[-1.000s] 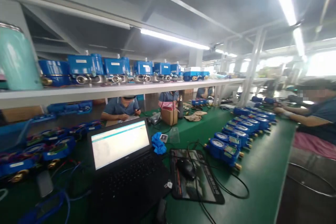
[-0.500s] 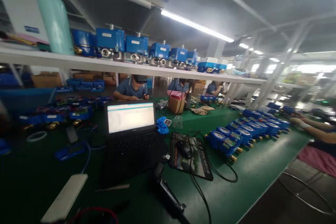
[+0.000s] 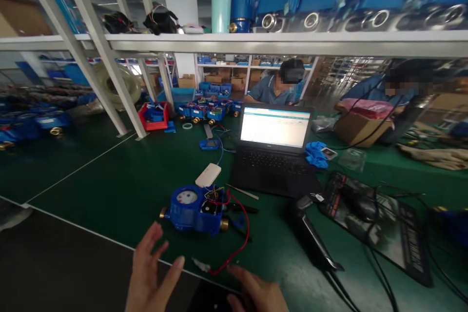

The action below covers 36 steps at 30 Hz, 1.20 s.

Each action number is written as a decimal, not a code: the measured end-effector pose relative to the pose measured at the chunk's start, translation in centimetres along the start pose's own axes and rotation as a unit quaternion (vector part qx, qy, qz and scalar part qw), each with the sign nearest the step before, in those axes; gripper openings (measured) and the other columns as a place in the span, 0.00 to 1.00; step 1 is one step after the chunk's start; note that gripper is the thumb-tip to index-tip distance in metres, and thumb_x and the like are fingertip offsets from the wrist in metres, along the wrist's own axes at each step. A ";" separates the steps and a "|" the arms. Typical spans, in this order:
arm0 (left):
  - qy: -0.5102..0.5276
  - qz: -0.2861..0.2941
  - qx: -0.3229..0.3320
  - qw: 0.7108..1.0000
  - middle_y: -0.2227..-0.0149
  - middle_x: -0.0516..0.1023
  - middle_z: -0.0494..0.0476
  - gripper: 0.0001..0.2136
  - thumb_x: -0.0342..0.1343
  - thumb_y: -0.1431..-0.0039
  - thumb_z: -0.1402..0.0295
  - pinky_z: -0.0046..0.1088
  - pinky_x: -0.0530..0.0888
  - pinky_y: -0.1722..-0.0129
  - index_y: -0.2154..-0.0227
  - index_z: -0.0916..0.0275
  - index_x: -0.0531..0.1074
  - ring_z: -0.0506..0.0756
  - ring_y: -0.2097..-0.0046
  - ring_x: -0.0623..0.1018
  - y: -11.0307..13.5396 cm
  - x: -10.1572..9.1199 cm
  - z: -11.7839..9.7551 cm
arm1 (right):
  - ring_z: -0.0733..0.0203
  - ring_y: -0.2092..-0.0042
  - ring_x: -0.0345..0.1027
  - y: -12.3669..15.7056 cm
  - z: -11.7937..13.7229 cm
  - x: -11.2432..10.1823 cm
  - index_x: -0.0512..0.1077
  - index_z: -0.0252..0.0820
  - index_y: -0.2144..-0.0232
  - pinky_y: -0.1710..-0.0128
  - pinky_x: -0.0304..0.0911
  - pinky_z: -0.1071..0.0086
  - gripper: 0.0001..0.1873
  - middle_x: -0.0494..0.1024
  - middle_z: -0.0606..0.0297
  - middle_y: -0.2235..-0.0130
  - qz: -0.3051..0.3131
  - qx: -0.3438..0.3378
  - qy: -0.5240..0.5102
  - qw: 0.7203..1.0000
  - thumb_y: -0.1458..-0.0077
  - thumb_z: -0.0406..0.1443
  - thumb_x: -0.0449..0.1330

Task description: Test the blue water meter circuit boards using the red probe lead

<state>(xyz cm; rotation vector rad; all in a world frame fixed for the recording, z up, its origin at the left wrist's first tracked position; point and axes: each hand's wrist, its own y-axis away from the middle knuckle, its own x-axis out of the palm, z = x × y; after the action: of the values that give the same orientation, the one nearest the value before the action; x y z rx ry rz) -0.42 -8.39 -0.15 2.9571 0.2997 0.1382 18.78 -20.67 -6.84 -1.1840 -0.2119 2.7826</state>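
A blue water meter [image 3: 188, 217] with a round dial and brass end fittings lies on the green bench in front of me. Its side housing is uncovered, showing coloured wires. From there a red wire [image 3: 247, 224] loops toward me, ending in a whitish wrapped tip [image 3: 201, 265]. My left hand [image 3: 151, 273] is raised just short of the meter, fingers spread, holding nothing. Close to the red wire's near end, my right hand [image 3: 259, 292] has its index finger stretched out and thumb apart; nothing shows in it. Dark-handled pliers [image 3: 241, 208] lie partly behind the meter.
A laptop [image 3: 274, 156] stands beyond the meter, with a white box [image 3: 208, 175] to its left. On the right are a barcode scanner [image 3: 310, 234] and a mouse [image 3: 360, 202] on its pad. Shelf posts [image 3: 106, 58] rise at left. Two people sit across the bench.
My view has swung left and down. The meter with its red wire and both my hands now show; the row of meters at right has mostly left view.
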 end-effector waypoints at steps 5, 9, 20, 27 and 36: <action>-0.155 0.203 0.088 0.963 0.41 0.67 0.57 0.19 0.63 0.51 0.59 0.39 0.50 0.36 0.55 0.57 0.74 0.64 0.35 0.57 -6.4 2.8 -5.8 | 0.55 0.71 0.78 -2.7 1.5 1.8 0.66 0.45 0.46 0.74 0.67 0.73 0.33 0.83 0.64 0.65 0.043 -0.069 0.167 0.983 0.57 0.31 0.64; -0.178 0.262 -0.003 0.948 0.54 0.76 0.64 0.20 0.67 0.57 0.61 0.48 0.70 0.51 0.59 0.61 0.77 0.70 0.52 0.75 -9.1 4.2 -5.8 | 0.58 0.74 0.77 -3.1 0.9 3.0 0.72 0.47 0.61 0.80 0.62 0.76 0.16 0.82 0.69 0.71 0.027 -0.075 0.185 0.979 0.54 0.28 0.62; -0.175 0.250 -0.122 0.945 0.59 0.80 0.62 0.23 0.68 0.60 0.58 0.42 0.76 0.59 0.59 0.60 0.76 0.67 0.58 0.79 -5.3 0.0 -3.6 | 0.65 0.71 0.75 -1.4 -0.3 -1.8 0.71 0.47 0.61 0.74 0.66 0.78 0.10 0.80 0.67 0.69 -0.144 0.084 -0.192 0.967 0.38 0.42 0.52; 0.089 0.102 -0.286 0.949 0.59 0.82 0.59 0.28 0.62 0.53 0.66 0.41 0.77 0.59 0.46 0.60 0.66 0.64 0.56 0.80 -0.3 2.7 -0.6 | 0.54 0.62 0.77 -4.0 -1.3 -7.0 0.73 0.44 0.65 0.70 0.74 0.69 0.21 0.82 0.62 0.64 -0.329 0.232 -0.542 0.738 0.62 0.41 0.74; 0.215 0.075 -0.303 0.925 0.54 0.80 0.62 0.24 0.63 0.53 0.59 0.42 0.71 0.47 0.53 0.62 0.72 0.67 0.46 0.74 2.4 5.3 2.7 | 0.59 0.65 0.78 -5.1 -2.6 -7.9 0.73 0.46 0.64 0.73 0.73 0.75 0.25 0.81 0.68 0.68 -0.307 0.286 -0.633 0.651 0.67 0.38 0.76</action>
<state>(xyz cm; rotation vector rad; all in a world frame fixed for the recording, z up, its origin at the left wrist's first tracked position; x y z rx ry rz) 5.51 -10.06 -2.00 2.3009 0.0568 0.7562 26.34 -16.63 -2.21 0.9266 0.1573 2.1564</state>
